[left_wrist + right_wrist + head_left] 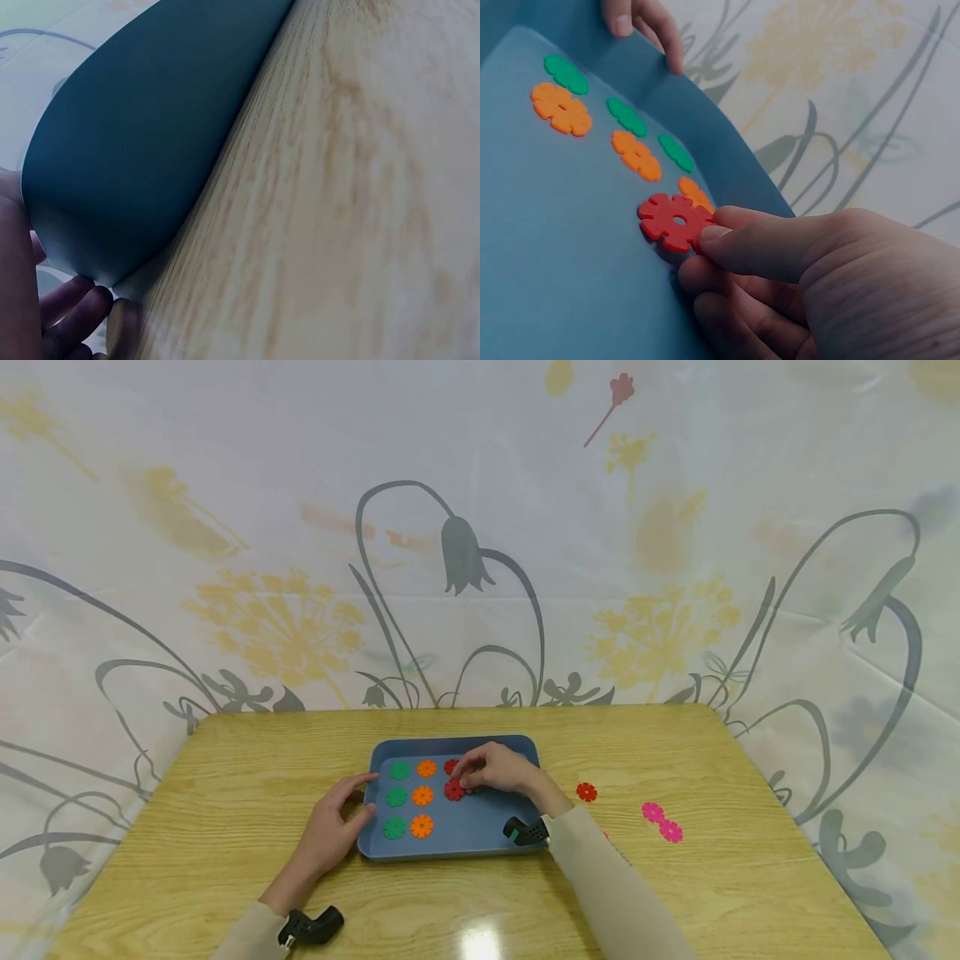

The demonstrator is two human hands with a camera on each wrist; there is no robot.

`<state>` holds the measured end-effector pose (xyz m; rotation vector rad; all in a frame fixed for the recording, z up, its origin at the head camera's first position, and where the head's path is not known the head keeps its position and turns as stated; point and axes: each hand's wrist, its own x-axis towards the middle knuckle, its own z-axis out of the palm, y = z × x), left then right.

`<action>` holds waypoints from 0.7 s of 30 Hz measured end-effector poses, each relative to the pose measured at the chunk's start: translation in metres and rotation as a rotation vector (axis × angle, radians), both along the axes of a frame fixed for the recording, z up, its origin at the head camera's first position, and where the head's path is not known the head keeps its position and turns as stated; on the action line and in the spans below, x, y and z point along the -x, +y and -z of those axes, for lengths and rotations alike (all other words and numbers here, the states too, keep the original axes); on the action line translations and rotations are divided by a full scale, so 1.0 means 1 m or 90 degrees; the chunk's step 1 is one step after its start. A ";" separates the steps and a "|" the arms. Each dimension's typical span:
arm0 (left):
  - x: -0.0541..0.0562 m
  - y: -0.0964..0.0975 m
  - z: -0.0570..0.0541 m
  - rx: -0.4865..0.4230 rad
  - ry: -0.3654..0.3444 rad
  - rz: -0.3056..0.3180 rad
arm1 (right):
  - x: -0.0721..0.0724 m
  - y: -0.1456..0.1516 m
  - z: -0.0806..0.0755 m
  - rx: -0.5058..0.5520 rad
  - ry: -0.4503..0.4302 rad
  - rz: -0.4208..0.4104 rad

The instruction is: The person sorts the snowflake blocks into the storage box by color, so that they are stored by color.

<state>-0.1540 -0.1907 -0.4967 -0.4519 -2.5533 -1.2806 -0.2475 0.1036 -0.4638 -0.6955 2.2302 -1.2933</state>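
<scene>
A blue tray (480, 839) lies on the table, and my left hand (333, 822) grips its left rim with the thumb on the near side. In the left wrist view, fingers (79, 307) curl at the tray's outer wall (150, 127). Over the tray, my right hand (495, 768) pinches a red notched plastic disc (676, 222) between thumb and fingers, tilted close above the tray floor. Another red disc (452, 767) lies just behind it, partly covered by the hand. To the left stand a column of green discs (396, 797) and a column of orange discs (422, 796).
Right of the tray, a loose red disc (587, 792) and two pink discs (662, 822) lie on the wooden table (247, 793). A bit of red shows past the right sleeve (615, 877). A flower-printed cloth (480, 635) hangs behind the table.
</scene>
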 end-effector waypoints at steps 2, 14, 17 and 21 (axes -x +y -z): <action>0.000 0.000 0.000 0.000 0.000 0.000 | 0.000 0.000 0.001 -0.004 0.001 0.000; 0.000 0.000 -0.001 -0.001 -0.003 0.000 | 0.000 0.001 -0.001 -0.002 -0.003 -0.003; 0.000 0.000 0.000 0.000 -0.001 0.001 | -0.001 0.001 -0.002 0.011 -0.012 -0.003; 0.001 0.000 0.001 0.005 0.007 0.002 | -0.001 0.003 -0.003 0.015 -0.007 -0.002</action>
